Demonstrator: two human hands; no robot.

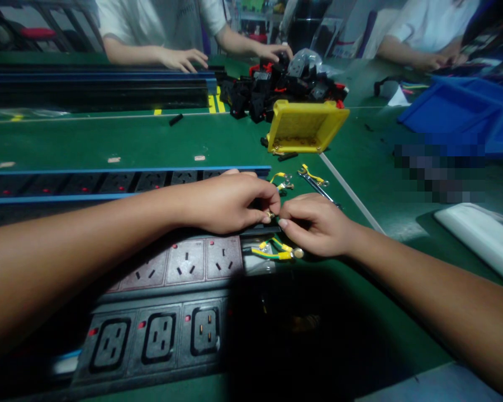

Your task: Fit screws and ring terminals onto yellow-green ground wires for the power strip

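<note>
My left hand (235, 201) reaches over the power strips, its thumb and forefinger pinching a small brass-coloured metal piece (270, 214), perhaps a nut or screw. Close against it, my right hand (321, 223) is closed in a pinch; what its fingertips hold is hidden. Just below both hands, yellow-green earth wires (272, 254) with ring terminals stick out from the end of a power strip with brownish sockets (186, 261). Nearer to me lies another power strip (158, 338) with black-rimmed sockets. A wrench (318, 188) lies beyond my right hand, beside another short yellow wire (312, 175).
A yellow bin (308, 128) tipped on its side holds small brass-coloured parts. Behind it is a heap of black and red socket parts (276, 84). Black rails (96, 89) lie at the far left, blue bins (465, 111) at the right. Two people sit opposite.
</note>
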